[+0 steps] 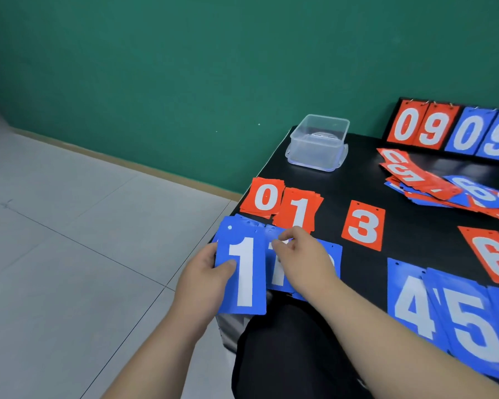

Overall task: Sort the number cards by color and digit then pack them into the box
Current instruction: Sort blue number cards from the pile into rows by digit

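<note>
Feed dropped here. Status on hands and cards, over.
Left hand grips blue 1 card. Right hand pinches second blue 1 card. Clear plastic box open, unobstructed.

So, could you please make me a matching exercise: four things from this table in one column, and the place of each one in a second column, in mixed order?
1. nearest blue 1 card
2. red 3 card
3. clear box
4. scoreboard

A. upright at the back of the table
B. gripped by the left hand
C. flat, alone, touching no other card
D. by the far left corner

Pairs: 1-B, 2-C, 3-D, 4-A.
</note>
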